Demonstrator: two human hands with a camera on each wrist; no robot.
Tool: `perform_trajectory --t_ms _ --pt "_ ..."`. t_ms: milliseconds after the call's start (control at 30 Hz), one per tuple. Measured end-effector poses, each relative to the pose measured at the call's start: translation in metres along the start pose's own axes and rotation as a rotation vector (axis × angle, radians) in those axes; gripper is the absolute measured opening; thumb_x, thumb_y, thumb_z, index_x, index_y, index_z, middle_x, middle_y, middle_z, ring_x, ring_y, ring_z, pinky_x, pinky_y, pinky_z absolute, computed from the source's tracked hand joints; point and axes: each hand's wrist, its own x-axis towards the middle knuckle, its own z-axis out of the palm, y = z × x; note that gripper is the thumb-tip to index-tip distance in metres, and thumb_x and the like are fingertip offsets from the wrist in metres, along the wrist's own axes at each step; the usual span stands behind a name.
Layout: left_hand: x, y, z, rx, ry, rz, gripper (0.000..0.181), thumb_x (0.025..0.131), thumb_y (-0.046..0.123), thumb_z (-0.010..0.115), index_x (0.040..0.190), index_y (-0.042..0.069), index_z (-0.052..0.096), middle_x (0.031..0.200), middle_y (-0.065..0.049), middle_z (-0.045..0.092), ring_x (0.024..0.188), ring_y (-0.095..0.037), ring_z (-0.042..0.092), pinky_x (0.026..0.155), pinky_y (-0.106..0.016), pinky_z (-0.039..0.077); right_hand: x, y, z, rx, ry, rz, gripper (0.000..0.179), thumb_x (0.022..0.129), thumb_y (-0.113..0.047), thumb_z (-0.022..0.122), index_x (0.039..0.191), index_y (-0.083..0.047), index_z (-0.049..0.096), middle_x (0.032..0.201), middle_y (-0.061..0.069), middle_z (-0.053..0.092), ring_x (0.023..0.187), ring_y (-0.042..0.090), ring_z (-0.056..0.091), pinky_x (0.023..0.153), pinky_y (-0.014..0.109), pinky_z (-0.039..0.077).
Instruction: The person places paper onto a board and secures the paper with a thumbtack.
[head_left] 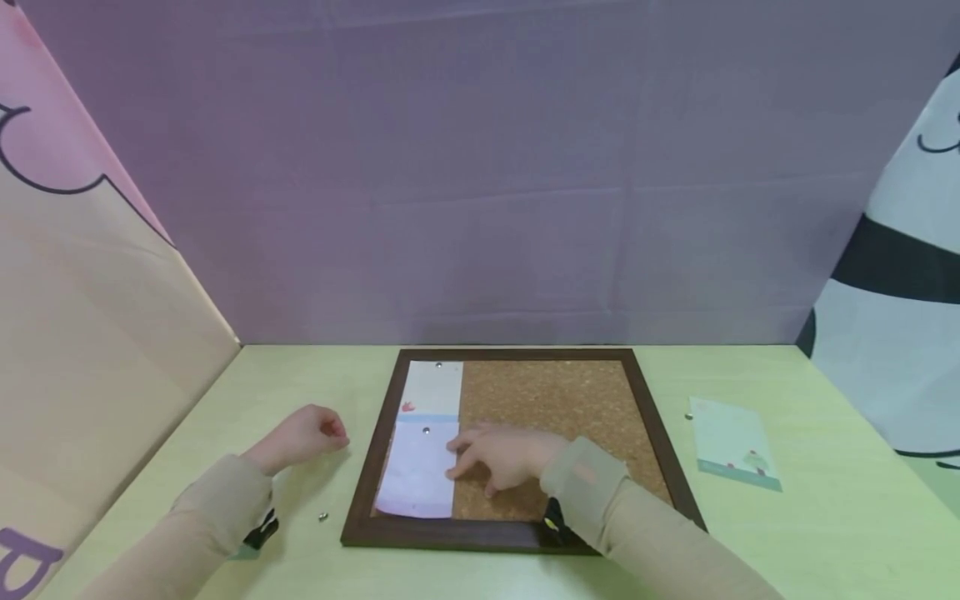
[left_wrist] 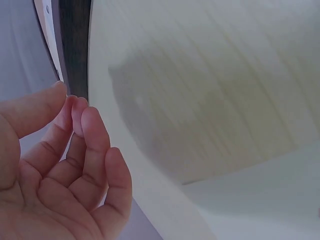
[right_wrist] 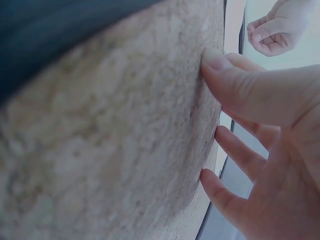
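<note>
Currently, the person's right hand reaches over a framed corkboard on the pale wood-grain tabletop, its fingers spread apart and gently bent. In the head view, two of its fingertips overlap the right edge of the lower sheet, a pale lavender one, while the thumb lies over bare cork. That sheet is on the left part of the corkboard, its bottom edge near the frame's front side, with a silver pushpin at its top. Directly above it lies the upper sheet – white, with a small red drawing and a blue band along its bottom – and a second pushpin at its top edge. To the left of the dark brown frame, just above the tabletop, is the left hand; its fingers are loosely curled and close together, the thumb near the index fingertip. A loose pushpin rests on the tabletop between the left sleeve and the frame. Over on the right lies a pale green notepad with a teal lower band – another pushpin sits just beside its upper left corner. A purple-grey cloth hangs behind the tabletop.
</note>
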Motion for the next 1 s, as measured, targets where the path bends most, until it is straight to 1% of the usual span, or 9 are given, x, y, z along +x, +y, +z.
perform_trajectory --t_ms 200,433,767,1000 --pt "-0.004 -0.008 -0.002 0.021 0.020 -0.008 0.010 0.084 0.008 0.064 0.076 0.002 0.060 0.073 -0.002 0.059 0.065 -0.015 0.048 0.060 -0.030 0.042 0.000 0.000 0.000 0.012 0.002 0.002 0.055 0.076 -0.011 0.075 0.125 -0.031 0.060 0.148 -0.007 0.038 0.143 0.027 0.022 0.116 0.046 0.018" --pt "-0.010 -0.017 -0.005 0.024 0.031 -0.038 0.009 0.084 0.010 0.064 0.078 0.003 0.061 0.075 -0.003 0.059 0.067 -0.015 0.048 0.061 -0.030 0.041 -0.001 0.000 0.000 0.004 0.003 -0.005 0.055 0.076 -0.012 0.075 0.125 -0.031 0.060 0.148 -0.007 0.038 0.143 0.027 0.023 0.116 0.046 0.018" --pt "-0.021 -0.022 -0.012 0.031 0.040 -0.077 0.009 0.084 0.010 0.063 0.081 0.002 0.061 0.078 -0.004 0.061 0.071 -0.015 0.052 0.066 -0.031 0.044 -0.001 -0.001 -0.001 0.008 -0.002 0.000 0.055 0.076 -0.011 0.075 0.125 -0.031 0.060 0.149 -0.007 0.038 0.143 0.026 0.023 0.116 0.047 0.018" --pt "-0.026 -0.028 -0.018 0.047 0.048 -0.101 0.010 0.086 0.012 0.063 0.083 0.003 0.062 0.081 -0.004 0.063 0.074 -0.015 0.054 0.068 -0.032 0.045 -0.001 -0.001 -0.001 0.015 -0.003 0.005 0.055 0.076 -0.010 0.075 0.125 -0.031 0.060 0.148 -0.008 0.038 0.143 0.027 0.023 0.116 0.048 0.018"
